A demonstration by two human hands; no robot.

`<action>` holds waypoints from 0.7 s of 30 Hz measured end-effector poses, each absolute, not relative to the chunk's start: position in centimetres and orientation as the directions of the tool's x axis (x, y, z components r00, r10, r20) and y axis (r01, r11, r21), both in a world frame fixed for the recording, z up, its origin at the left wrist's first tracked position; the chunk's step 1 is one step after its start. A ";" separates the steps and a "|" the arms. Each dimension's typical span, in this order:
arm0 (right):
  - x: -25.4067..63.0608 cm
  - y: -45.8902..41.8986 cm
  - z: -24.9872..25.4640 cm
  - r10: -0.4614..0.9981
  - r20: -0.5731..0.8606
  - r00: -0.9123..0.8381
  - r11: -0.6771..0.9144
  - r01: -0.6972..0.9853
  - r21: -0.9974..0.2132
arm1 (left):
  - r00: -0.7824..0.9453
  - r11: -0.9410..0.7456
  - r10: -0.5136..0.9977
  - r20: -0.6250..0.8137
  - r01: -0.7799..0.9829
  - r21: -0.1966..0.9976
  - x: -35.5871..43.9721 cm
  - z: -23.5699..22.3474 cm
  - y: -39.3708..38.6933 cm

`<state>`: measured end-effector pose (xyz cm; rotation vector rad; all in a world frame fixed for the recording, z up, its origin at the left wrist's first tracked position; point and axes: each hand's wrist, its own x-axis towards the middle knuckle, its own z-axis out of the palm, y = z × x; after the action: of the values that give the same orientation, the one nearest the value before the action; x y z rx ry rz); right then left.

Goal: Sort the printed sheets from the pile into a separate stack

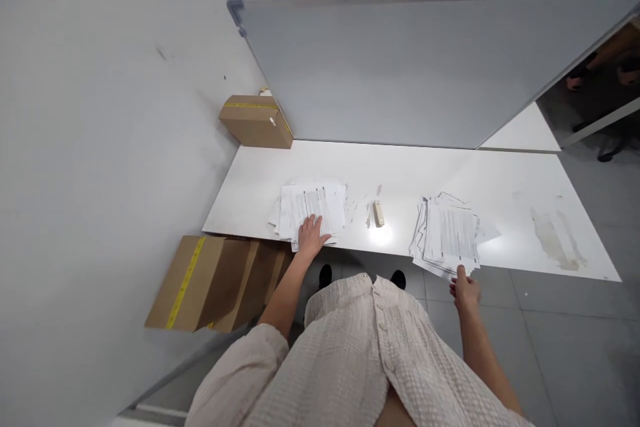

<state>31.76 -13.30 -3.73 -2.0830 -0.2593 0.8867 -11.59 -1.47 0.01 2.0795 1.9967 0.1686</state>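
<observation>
My left hand (311, 235) lies on the left pile of printed paper sheets (334, 204), its fingers spread and pressing on the top pages. At the front edge of the right pile of printed sheets (453, 230) is my right hand (466, 288). Its thumb rests on top of the paper, and the fingers curl below the overhanging edge, pinching it. How many sheets are in that pinch is hidden. Both piles are uneven, with corners sticking out. Between them lies a small beige oblong object (379, 213), too small to identify.
The white table (390, 167) has a stained patch (557, 237) at right. A whiteboard-like panel (400, 67) stands along its back. A closed cardboard box (256, 124) sits at the back left corner. Below the left front edge stands an open cardboard box (187, 287).
</observation>
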 end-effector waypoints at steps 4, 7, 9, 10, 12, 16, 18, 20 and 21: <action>27.4 -12.6 -2.2 0.557 -0.542 0.629 -0.658 -0.064 -0.750 | 0.136 -0.108 0.986 -0.097 0.961 0.256 -12.1 0.0 -2.0; 23.1 -10.0 -0.9 0.707 -0.526 0.473 -0.611 0.034 -0.791 | 0.171 -0.142 0.982 -0.085 0.951 0.276 -11.8 -0.2 -2.5; 20.3 -8.0 -0.3 0.785 -0.519 0.337 -0.578 0.097 -0.810 | 0.188 -0.162 0.980 -0.066 0.945 0.285 -11.7 -0.3 -2.8; 18.9 -7.1 -0.1 0.815 -0.516 0.263 -0.560 0.130 -0.818 | 0.201 -0.177 0.978 -0.054 0.940 0.290 -11.6 -0.4 -2.9; 16.3 -5.4 0.2 0.846 -0.527 0.080 -0.532 0.189 -0.826 | 0.241 -0.221 0.970 -0.027 0.925 0.310 -11.7 -0.4 -3.0; 11.8 -3.1 0.5 0.830 -0.532 -0.171 -0.478 0.274 -0.834 | 0.283 -0.269 0.959 0.012 0.899 0.345 -11.8 -0.2 -2.9; 10.4 -2.5 0.6 0.821 -0.523 -0.229 -0.460 0.278 -0.843 | 0.234 -0.221 0.972 0.001 0.915 0.339 -11.9 -0.2 -2.7; 9.5 -2.2 0.7 0.812 -0.517 -0.271 -0.453 0.266 -0.851 | 0.186 -0.161 0.982 -0.042 0.927 0.338 -11.9 -0.2 -2.6; 9.2 -2.1 0.7 0.808 -0.515 -0.286 -0.451 0.262 -0.853 | 0.170 -0.137 0.983 -0.067 0.930 0.341 -12.0 -0.2 -2.6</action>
<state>9.25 -2.14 0.69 -1.5508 -1.3308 1.7854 -11.96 -2.56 -0.17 2.1472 1.8306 0.2476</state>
